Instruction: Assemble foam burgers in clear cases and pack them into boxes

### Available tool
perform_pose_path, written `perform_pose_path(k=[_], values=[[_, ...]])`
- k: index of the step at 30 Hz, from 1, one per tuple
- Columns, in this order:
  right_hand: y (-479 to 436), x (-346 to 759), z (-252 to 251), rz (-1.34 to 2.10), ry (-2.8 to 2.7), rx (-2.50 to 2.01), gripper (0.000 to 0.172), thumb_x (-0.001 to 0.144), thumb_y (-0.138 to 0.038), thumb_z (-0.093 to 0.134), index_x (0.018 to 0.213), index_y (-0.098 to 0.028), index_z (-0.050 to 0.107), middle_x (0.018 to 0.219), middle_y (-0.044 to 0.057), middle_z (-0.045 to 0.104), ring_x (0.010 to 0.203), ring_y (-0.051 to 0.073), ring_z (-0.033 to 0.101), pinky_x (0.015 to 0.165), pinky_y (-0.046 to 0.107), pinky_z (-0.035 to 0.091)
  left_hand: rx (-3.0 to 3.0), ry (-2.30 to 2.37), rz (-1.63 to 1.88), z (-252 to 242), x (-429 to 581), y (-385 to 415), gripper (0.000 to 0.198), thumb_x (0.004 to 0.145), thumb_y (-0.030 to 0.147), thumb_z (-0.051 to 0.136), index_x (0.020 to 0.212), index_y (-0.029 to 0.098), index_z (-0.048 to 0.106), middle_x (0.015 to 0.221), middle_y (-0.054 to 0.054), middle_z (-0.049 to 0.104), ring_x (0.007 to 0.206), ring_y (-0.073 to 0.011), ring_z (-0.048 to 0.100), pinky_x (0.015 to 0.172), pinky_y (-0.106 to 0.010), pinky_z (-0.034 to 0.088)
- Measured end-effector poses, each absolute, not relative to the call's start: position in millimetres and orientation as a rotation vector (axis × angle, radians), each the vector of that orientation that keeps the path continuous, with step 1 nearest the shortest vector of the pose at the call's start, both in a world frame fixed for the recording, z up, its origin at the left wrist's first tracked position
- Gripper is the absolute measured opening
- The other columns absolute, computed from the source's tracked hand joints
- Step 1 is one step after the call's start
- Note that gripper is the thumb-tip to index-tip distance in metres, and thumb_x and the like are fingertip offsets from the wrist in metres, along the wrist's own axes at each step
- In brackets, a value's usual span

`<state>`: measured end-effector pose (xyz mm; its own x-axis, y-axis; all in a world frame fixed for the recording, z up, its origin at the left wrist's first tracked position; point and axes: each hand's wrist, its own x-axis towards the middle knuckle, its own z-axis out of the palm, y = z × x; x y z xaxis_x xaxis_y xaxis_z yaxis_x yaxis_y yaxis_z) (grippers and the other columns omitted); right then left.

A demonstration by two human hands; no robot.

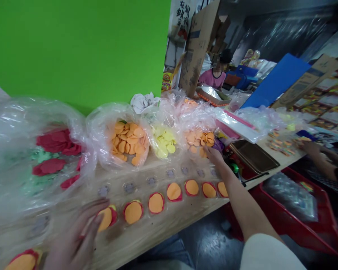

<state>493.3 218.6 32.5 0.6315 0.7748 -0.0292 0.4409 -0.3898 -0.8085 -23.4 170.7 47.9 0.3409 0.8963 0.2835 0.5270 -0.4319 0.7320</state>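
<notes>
At a worktable [146, 232], with the clock centred mid-view, a person's left hand [76, 232] curls its fingers at an orange-topped stack [106, 219] at 8 o'clock; blur hides whether it grips or merely touches. At 4 o'clock, the right hand [213, 154] has its fingertips at a pile of loose orange discs [193, 137], though whether it pinches one cannot be told. A row of similar stacks, orange rounds over red with some yellow edges, sweeps from 8 o'clock through 6 to 4. Yellow discs [165, 140] sit near the centre; red pieces [55, 142] lie bagged at 9. Careful work here probably means separating discs singly, as thin pieces may cling, keeping rounds centred over red, and holding the right forearm [236, 195] clear of the row's far end.
</notes>
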Motion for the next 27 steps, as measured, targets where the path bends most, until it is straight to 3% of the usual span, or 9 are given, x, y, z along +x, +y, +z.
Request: perform_pose_path(k=[3,6,10,13,16,21,27], values=[[217,482,46,0.454,-1.032,-2.044,0.027,0.077,-0.040,0.054,0.068,-0.016,0.060,0.058,0.005,0.060,0.046,0.015,0.055,0.047,0.025,0.041,2.047,1.056,0.839,63,32,171,0.023,0.077,0.033,0.054,0.098,0.037,0.063,0.104,0.002,0.066,0.098,-0.0248,0.059,0.085,-0.039,0.047],[200,455,64,0.353,-1.069,-1.994,0.034,0.082,-0.045,0.046,0.085,-0.016,0.063,0.070,0.006,0.064,0.051,0.016,0.058,0.049,0.027,0.044,1.733,0.893,0.663,91,94,168,0.022,0.079,0.034,0.053,0.097,0.030,0.065,0.104,-0.003,0.066,0.097,-0.0228,0.059,0.086,-0.036,0.047],[152,394,83,-0.124,-1.410,-1.730,0.032,0.084,-0.038,0.047,0.109,-0.021,0.059,0.106,0.009,0.064,0.093,0.022,0.061,0.081,0.034,0.048,0.936,0.618,0.563,116,167,168,0.036,0.080,0.040,0.055,0.112,0.023,0.057,0.119,-0.009,0.058,0.105,-0.0201,0.057,0.091,-0.034,0.044],[119,349,87,-0.227,-1.820,-1.459,0.032,0.081,-0.027,0.056,0.112,-0.026,0.058,0.112,0.006,0.062,0.109,0.022,0.054,0.094,0.038,0.042,0.583,0.489,0.557,116,193,170,0.037,0.081,0.044,0.053,0.107,0.017,0.057,0.110,-0.011,0.061,0.089,-0.0155,0.062,0.081,-0.028,0.049],[110,321,88,-0.050,-1.710,-1.459,0.027,0.082,-0.024,0.054,0.108,-0.027,0.061,0.108,0.004,0.064,0.105,0.020,0.057,0.092,0.039,0.044,0.495,0.578,0.603,106,192,168,0.034,0.081,0.043,0.053,0.100,0.015,0.058,0.097,-0.010,0.065,0.079,-0.0136,0.064,0.076,-0.026,0.050],[124,309,87,0.627,-1.162,-1.541,0.022,0.083,-0.037,0.051,0.091,-0.022,0.066,0.092,0.004,0.068,0.085,0.018,0.062,0.074,0.031,0.050,0.462,0.684,0.634,92,173,158,0.040,0.084,0.044,0.049,0.111,0.015,0.055,0.109,-0.013,0.063,0.095,-0.0190,0.063,0.088,-0.031,0.047],[135,301,80,0.889,-0.918,-1.392,0.025,0.076,-0.042,0.059,0.085,-0.019,0.065,0.079,0.002,0.066,0.072,0.016,0.059,0.065,0.026,0.047,0.627,0.817,0.788,87,160,153,0.037,0.080,0.044,0.055,0.101,0.014,0.060,0.103,-0.012,0.066,0.094,-0.0218,0.063,0.088,-0.036,0.047]])
